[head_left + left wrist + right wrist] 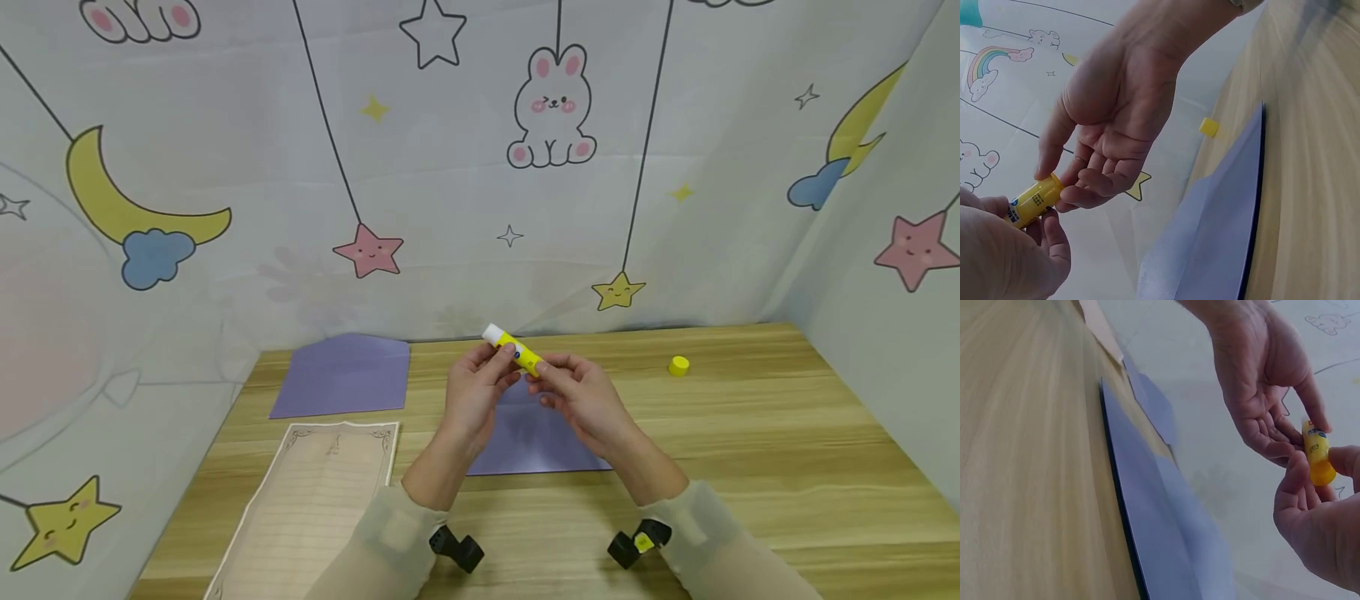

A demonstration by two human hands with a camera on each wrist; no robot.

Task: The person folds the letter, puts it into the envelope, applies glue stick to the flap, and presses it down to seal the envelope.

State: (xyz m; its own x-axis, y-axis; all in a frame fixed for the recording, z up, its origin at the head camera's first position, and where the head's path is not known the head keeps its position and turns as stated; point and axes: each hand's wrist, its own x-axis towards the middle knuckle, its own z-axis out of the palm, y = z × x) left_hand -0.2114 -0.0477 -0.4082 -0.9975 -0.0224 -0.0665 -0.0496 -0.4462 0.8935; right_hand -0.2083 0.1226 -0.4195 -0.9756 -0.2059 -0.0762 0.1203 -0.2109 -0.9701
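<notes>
Well, from where I stand, the glue stick (528, 359) is tilted, up off the table (787, 467). The left hand (474, 398) pinches it nearer its white end; the right hand (588, 402) grips its lower end. One purple envelope (540, 437) lies below, with a yellow cap (678, 366) farther right and lined paper (322, 500) to the left.
</notes>
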